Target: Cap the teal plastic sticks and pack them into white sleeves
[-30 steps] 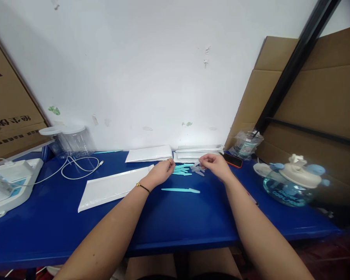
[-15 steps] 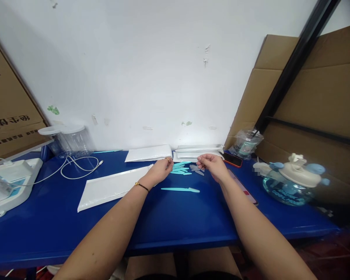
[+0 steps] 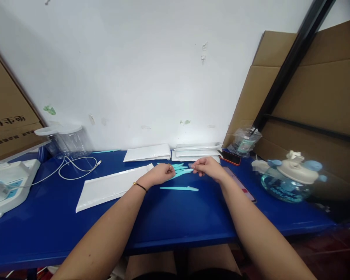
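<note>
Turquoise tool [image 3: 181, 173] held between two close-set hands

From my remote seat, I had the slim turquoise tool just above the blue table [image 3: 181, 217], its tip near the right fingertips. My left hand [image 3: 163, 174] pinched it by the handle end, a grip that, I judged, left the far end exposed. My right hand [image 3: 207, 168] had thumb and finger pressed together, seemingly on a small clear piece [image 3: 190, 165], though it was too tiny in my view to be sure.

Behind the held tool lay a loose turquoise pile [image 3: 177, 167], probably gathered there to keep spares within easy reach. A single tool [image 3: 179, 188] lay apart, nearer me, with its whole length plain to see.

A white packet [image 3: 111, 186] lay slantwise by my left wrist; another packet [image 3: 147, 152] and a white stack [image 3: 196, 149] sat along the wall, likely to keep them behind the handwork. A phone [image 3: 239, 184] lay beside my right forearm, and a jug [image 3: 288, 186] stood well off to the right.
</note>
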Demonstrator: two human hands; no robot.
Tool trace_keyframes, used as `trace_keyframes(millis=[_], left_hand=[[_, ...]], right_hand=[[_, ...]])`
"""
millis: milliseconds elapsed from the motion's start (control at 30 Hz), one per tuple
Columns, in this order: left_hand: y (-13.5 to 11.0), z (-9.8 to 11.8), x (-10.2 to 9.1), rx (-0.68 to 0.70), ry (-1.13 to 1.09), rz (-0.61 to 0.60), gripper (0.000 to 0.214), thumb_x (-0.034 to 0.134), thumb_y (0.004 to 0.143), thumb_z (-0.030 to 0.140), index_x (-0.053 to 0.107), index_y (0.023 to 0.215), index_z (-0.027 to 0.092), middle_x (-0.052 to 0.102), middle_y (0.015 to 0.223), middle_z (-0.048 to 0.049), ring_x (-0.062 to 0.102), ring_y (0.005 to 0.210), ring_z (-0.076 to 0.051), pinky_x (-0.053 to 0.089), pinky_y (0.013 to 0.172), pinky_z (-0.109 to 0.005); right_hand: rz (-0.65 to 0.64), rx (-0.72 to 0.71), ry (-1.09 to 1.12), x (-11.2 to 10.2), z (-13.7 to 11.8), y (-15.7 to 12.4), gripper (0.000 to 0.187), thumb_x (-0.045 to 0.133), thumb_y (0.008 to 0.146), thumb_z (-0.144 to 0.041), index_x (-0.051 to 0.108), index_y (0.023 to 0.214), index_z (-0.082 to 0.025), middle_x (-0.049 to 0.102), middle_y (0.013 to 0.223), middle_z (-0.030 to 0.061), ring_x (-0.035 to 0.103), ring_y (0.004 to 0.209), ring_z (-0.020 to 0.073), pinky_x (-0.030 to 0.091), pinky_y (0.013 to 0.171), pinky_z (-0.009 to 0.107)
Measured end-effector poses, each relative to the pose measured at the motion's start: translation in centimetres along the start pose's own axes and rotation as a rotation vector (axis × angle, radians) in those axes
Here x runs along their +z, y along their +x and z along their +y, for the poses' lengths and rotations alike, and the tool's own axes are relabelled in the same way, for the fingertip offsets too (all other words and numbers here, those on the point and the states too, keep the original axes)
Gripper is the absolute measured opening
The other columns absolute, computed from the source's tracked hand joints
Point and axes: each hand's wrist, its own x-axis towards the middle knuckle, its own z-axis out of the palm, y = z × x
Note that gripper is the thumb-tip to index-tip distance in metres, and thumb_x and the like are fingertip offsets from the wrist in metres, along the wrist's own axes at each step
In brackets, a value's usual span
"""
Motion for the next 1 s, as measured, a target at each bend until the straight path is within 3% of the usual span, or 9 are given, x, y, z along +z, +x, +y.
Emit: trace_keyframes(millis=[100, 200, 300, 400, 667, 1000], left_hand=[[0.0, 0.0, 0.4, 0.027, 0.110, -0.060, 0.018, 0.052, 0.072, 0.033, 0.063, 0.069, 0.019, 0.061, 0.064, -0.0018, 0.051, 0.056, -0.014, 0.033, 0.051, -0.023], [0.3, -0.2, 0.8, 0.056, 0.247, 0.021, 0.019, 0.053, 0.075, 0.032, 0.066, 0.084, 0.021, 0.064, 0.076, -0.0038, 0.055, 0.069, -0.017, 0.037, 0.059, -0.025], [0.7, -0.6, 0.9, 0.097, 0.416, 0.129, 0.024, 0.053, 0.077, 0.030, 0.065, 0.096, 0.022, 0.062, 0.095, -0.0064, 0.056, 0.085, -0.021, 0.039, 0.070, -0.027], [1.2, -0.9, 0.9, 0.100, 0.518, 0.142, 0.020, 0.053, 0.078, 0.029, 0.066, 0.091, 0.021, 0.062, 0.095, -0.0077, 0.055, 0.088, -0.023, 0.037, 0.074, -0.029], [1.6, -1.1, 1.0, 0.171, 0.612, 0.178, 0.025, 0.044, 0.084, 0.028, 0.065, 0.074, 0.018, 0.064, 0.078, -0.0073, 0.055, 0.081, -0.020, 0.033, 0.072, -0.031], [1.6, -0.7, 0.9, 0.147, 0.661, 0.136, 0.025, 0.043, 0.087, 0.028, 0.064, 0.077, 0.020, 0.066, 0.081, -0.0039, 0.056, 0.081, -0.018, 0.033, 0.071, -0.029]], right_hand=[[0.139, -0.006, -0.300, -1.1, 1.0, 0.3, 0.022, 0.066, 0.066, -0.037, 0.065, 0.065, -0.015, 0.065, 0.059, 0.0034, 0.051, 0.045, 0.0095, 0.037, 0.046, 0.021], [0.240, -0.025, -0.588, -1.5, 1.8, 0.6, 0.012, 0.067, 0.063, -0.029, 0.066, 0.062, -0.018, 0.066, 0.061, 0.0036, 0.055, 0.054, 0.0130, 0.038, 0.051, 0.023], [0.208, -0.026, -0.740, -1.2, 2.0, 0.8, 0.009, 0.068, 0.059, -0.027, 0.067, 0.062, -0.018, 0.066, 0.064, 0.0047, 0.057, 0.058, 0.0153, 0.038, 0.053, 0.024], [0.173, -0.038, -0.814, -0.7, 1.8, 0.7, 0.004, 0.064, 0.060, -0.022, 0.066, 0.059, -0.018, 0.066, 0.062, 0.0051, 0.057, 0.059, 0.0160, 0.038, 0.054, 0.024], [0.023, -0.164, -0.698, -1.0, 1.4, 0.2, 0.012, 0.056, 0.066, -0.016, 0.068, 0.067, -0.019, 0.066, 0.064, 0.0015, 0.057, 0.058, 0.0137, 0.039, 0.055, 0.022], [-0.079, -0.225, -0.591, -0.3, 0.9, 0.1, 0.015, 0.056, 0.072, -0.021, 0.070, 0.076, -0.018, 0.069, 0.073, 0.0014, 0.061, 0.067, 0.0150, 0.041, 0.060, 0.022]])
